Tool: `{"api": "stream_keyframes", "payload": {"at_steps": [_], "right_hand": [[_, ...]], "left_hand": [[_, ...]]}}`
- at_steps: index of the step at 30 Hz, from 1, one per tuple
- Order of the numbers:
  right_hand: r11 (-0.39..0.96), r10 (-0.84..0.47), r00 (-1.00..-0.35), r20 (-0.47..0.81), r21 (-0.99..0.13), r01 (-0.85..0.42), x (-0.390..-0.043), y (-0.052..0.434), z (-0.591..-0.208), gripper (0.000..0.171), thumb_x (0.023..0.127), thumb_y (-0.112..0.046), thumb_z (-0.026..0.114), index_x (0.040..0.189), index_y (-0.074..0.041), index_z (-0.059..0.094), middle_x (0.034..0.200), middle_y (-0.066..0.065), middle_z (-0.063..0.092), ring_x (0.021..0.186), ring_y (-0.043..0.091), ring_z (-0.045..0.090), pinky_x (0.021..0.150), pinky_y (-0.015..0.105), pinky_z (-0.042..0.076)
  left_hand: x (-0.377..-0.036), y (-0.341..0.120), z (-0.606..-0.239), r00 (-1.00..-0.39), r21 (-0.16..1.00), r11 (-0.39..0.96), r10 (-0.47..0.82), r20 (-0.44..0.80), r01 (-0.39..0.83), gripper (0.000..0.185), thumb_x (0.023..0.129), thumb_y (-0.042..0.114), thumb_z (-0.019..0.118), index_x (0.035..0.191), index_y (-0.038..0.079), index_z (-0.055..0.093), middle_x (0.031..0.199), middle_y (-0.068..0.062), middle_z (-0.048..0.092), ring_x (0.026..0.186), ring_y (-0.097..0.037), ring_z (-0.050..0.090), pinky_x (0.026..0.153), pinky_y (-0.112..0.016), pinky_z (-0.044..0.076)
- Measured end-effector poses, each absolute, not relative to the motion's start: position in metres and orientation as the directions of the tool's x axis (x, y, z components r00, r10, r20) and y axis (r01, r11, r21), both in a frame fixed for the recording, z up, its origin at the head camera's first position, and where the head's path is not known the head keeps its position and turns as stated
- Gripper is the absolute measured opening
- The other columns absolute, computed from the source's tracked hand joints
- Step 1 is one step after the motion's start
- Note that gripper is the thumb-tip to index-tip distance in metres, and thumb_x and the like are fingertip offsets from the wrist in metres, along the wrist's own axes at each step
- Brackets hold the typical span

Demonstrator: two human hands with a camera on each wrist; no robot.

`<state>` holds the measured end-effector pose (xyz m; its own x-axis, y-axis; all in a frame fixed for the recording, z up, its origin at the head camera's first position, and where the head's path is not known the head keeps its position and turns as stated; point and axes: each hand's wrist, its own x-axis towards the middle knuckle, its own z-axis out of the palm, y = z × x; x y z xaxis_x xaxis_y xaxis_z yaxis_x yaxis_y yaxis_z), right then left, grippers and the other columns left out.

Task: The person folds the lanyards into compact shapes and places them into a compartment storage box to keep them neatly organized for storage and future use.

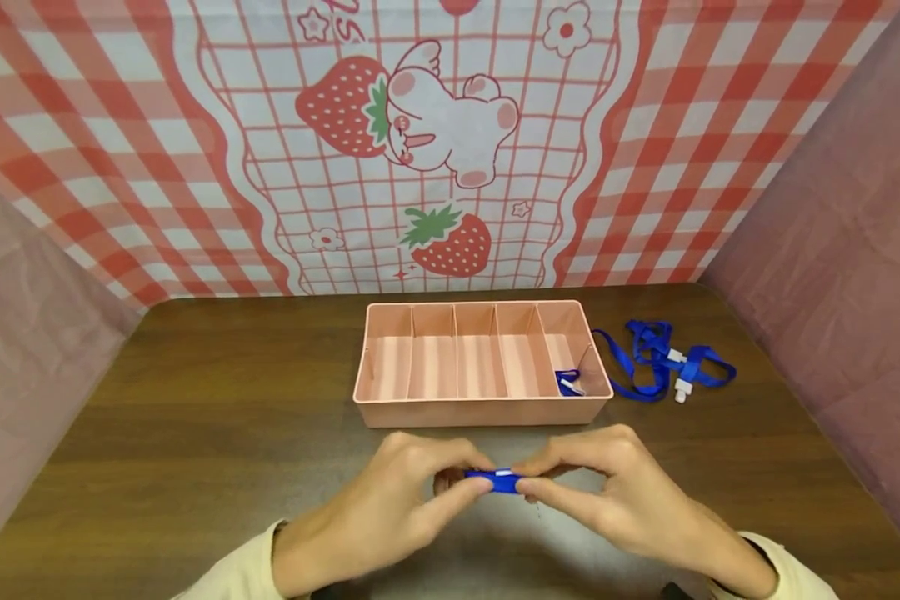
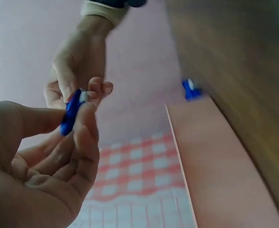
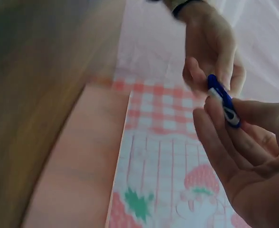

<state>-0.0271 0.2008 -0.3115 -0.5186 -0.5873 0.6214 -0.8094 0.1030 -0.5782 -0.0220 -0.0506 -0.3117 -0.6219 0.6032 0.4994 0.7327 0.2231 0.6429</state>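
Note:
Both hands meet just above the brown table, in front of the pink tray. My left hand (image 1: 450, 483) and my right hand (image 1: 551, 479) pinch the two ends of a small folded blue lanyard (image 1: 497, 481) with a white piece on it. The left wrist view shows the same blue lanyard (image 2: 72, 111) between thumb and fingers, and in the right wrist view the blue lanyard (image 3: 223, 100) is held edge-on. The pink divided tray (image 1: 482, 410) has several compartments; a folded blue lanyard (image 1: 568, 383) lies in the rightmost one.
A loose blue lanyard with white clips (image 1: 663, 362) lies on the table to the right of the tray. A red checked strawberry cloth (image 1: 435, 142) hangs behind, and mauve cloth walls (image 1: 840, 242) stand at both sides.

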Motion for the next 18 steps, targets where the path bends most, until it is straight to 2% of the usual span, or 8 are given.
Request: {"api": "stream_keyframes", "payload": {"at_steps": [2, 5, 7, 9, 12, 15, 18], "right_hand": [[0.205, -0.545, -0.521, 0.657, -0.498, -0.842, -0.036, 0.206, -0.314, 0.018, 0.082, 0.002, 0.079, 0.095, -0.010, 0.074, 0.086, -0.001, 0.074, 0.077, 0.008, 0.070, 0.069, 0.018, 0.055], [0.439, -0.478, -0.530, 0.701, -0.332, -0.835, -0.056, 0.217, -0.318, 0.019, 0.076, 0.002, 0.082, 0.089, -0.010, 0.075, 0.081, -0.003, 0.072, 0.070, 0.007, 0.066, 0.061, 0.018, 0.052], [0.573, -0.452, -0.547, 0.704, -0.241, -0.784, -0.069, 0.223, -0.321, 0.021, 0.072, 0.003, 0.083, 0.086, -0.010, 0.075, 0.080, -0.001, 0.069, 0.068, 0.010, 0.061, 0.060, 0.022, 0.049], [0.657, -0.456, -0.562, 0.691, -0.165, -0.736, -0.083, 0.227, -0.325, 0.016, 0.073, 0.000, 0.083, 0.084, -0.009, 0.075, 0.078, 0.001, 0.065, 0.070, 0.013, 0.058, 0.065, 0.030, 0.046], [0.701, -0.485, -0.594, 0.642, -0.121, -0.703, -0.104, 0.224, -0.333, 0.010, 0.075, -0.005, 0.083, 0.081, -0.009, 0.076, 0.076, 0.004, 0.062, 0.076, 0.019, 0.055, 0.073, 0.041, 0.042], [0.711, -0.539, -0.622, 0.568, -0.088, -0.698, -0.127, 0.217, -0.340, 0.009, 0.076, -0.008, 0.083, 0.077, -0.012, 0.075, 0.073, 0.002, 0.064, 0.077, 0.022, 0.055, 0.078, 0.044, 0.041], [0.718, -0.606, -0.655, 0.451, -0.043, -0.695, -0.145, 0.210, -0.347, 0.010, 0.076, -0.011, 0.083, 0.074, -0.014, 0.074, 0.071, -0.001, 0.067, 0.076, 0.022, 0.057, 0.080, 0.045, 0.043]], "left_hand": [[-0.028, -0.056, -0.317, -0.626, 0.568, 0.314, 0.587, 0.514, 0.761, 0.010, 0.097, 0.014, 0.066, 0.105, 0.010, 0.070, 0.083, 0.010, 0.065, 0.072, 0.004, 0.055, 0.062, -0.013, 0.049], [-0.040, -0.068, -0.329, -0.635, 0.398, 0.497, 0.562, 0.529, 0.771, 0.019, 0.095, 0.016, 0.067, 0.113, 0.008, 0.068, 0.099, 0.004, 0.068, 0.090, -0.008, 0.062, 0.080, -0.025, 0.053], [-0.049, -0.079, -0.340, -0.649, 0.276, 0.609, 0.559, 0.517, 0.744, 0.029, 0.093, 0.020, 0.070, 0.118, 0.006, 0.065, 0.112, -0.004, 0.067, 0.106, -0.018, 0.060, 0.088, -0.036, 0.051], [-0.055, -0.089, -0.352, -0.670, 0.182, 0.681, 0.570, 0.476, 0.709, 0.044, 0.090, 0.024, 0.074, 0.126, 0.003, 0.061, 0.126, -0.013, 0.062, 0.119, -0.028, 0.055, 0.094, -0.046, 0.049], [-0.060, -0.100, -0.368, -0.689, 0.081, 0.724, 0.609, 0.394, 0.685, 0.066, 0.087, 0.029, 0.078, 0.138, -0.001, 0.051, 0.140, -0.021, 0.052, 0.131, -0.037, 0.047, 0.102, -0.052, 0.044], [-0.063, -0.105, -0.379, -0.676, 0.009, 0.715, 0.656, 0.336, 0.699, 0.080, 0.085, 0.032, 0.079, 0.146, -0.003, 0.041, 0.145, -0.023, 0.046, 0.136, -0.040, 0.041, 0.111, -0.053, 0.035], [-0.065, -0.104, -0.385, -0.662, -0.043, 0.705, 0.684, 0.305, 0.708, 0.089, 0.083, 0.033, 0.080, 0.150, -0.004, 0.034, 0.148, -0.022, 0.043, 0.139, -0.040, 0.037, 0.114, -0.052, 0.031]]}}
